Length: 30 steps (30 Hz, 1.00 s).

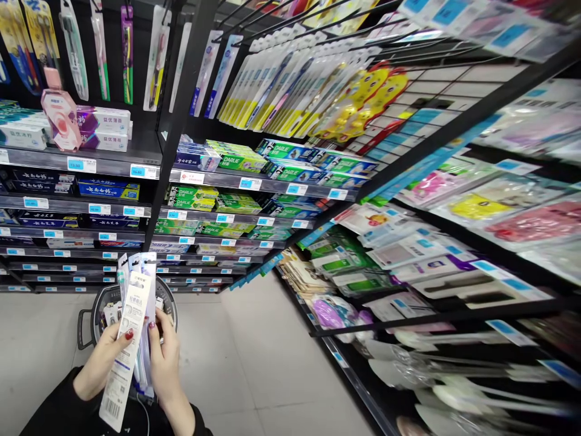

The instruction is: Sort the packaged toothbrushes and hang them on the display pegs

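Note:
In the lower left of the head view, my left hand point(102, 360) grips a white toothbrush pack point(124, 354), thumb across its printed back, which bears a barcode near the bottom. Behind that pack stand several more toothbrush packs point(149, 266), their hanging tabs fanned out at the top. My right hand point(164, 351) closes on the right side of these packs, fingers bent at their edge. Below both hands is a dark basket point(173, 303) with small packaged items inside, partly covered by the packs and my hands.
Ahead, shelves hold toothpaste boxes point(290, 169) and a pink bottle point(62, 115). Toothbrush packs point(272, 91) hang from hooks above them. Along the right runs a rack with bagged goods point(481, 206) and wrapped spoons point(463, 396). Grey floor tiles point(227, 363) lie between.

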Each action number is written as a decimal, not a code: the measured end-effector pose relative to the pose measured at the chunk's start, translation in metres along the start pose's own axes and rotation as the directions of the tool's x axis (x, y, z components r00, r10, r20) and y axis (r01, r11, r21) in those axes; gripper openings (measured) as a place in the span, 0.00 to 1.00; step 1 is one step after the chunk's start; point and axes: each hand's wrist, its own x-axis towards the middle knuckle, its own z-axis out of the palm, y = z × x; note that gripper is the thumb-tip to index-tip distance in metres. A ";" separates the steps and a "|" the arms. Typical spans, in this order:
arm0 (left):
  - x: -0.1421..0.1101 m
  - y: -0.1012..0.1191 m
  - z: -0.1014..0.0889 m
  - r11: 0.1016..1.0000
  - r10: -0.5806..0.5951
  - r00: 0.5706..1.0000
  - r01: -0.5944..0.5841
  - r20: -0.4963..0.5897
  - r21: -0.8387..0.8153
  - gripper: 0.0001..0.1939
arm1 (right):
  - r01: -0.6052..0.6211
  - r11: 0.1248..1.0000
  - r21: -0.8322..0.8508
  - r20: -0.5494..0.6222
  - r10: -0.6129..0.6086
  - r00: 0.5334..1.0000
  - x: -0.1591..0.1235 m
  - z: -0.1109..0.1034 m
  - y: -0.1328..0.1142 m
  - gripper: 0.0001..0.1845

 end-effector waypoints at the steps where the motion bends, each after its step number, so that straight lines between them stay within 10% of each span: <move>1: 0.000 0.000 0.000 1.000 -0.004 1.000 0.004 0.009 0.017 0.16 | 0.010 0.999 -0.035 0.016 -0.009 1.000 0.001 0.000 0.000 0.14; 7: 0.004 0.002 -0.002 0.964 0.092 0.996 -0.092 0.013 0.250 0.16 | 0.052 0.998 -0.042 -0.096 -0.055 0.994 0.006 -0.008 0.001 0.12; 11: 0.007 0.002 -0.003 0.869 0.196 0.980 -0.190 0.035 0.458 0.16 | 0.109 0.991 -0.075 0.051 -0.105 0.993 0.014 -0.016 -0.007 0.09; 18: 0.009 -0.001 -0.006 0.865 0.195 0.981 -0.183 0.024 0.468 0.19 | 0.108 0.994 0.000 0.007 -0.108 0.994 0.012 -0.012 -0.007 0.09; 22: 0.012 0.000 -0.014 0.881 0.208 0.976 -0.159 -0.063 0.445 0.18 | -0.040 0.902 0.431 -0.196 0.137 0.971 0.006 -0.011 -0.009 0.13; 26: 0.015 0.003 -0.020 0.864 0.295 0.946 -0.205 -0.133 0.460 0.16 | -0.191 0.741 0.644 -0.281 0.461 0.842 0.020 -0.028 -0.017 0.08; 30: 0.011 0.005 -0.017 0.764 0.318 0.945 -0.210 -0.073 0.610 0.12 | -0.329 0.566 0.756 -0.162 0.649 0.743 0.042 -0.043 -0.012 0.08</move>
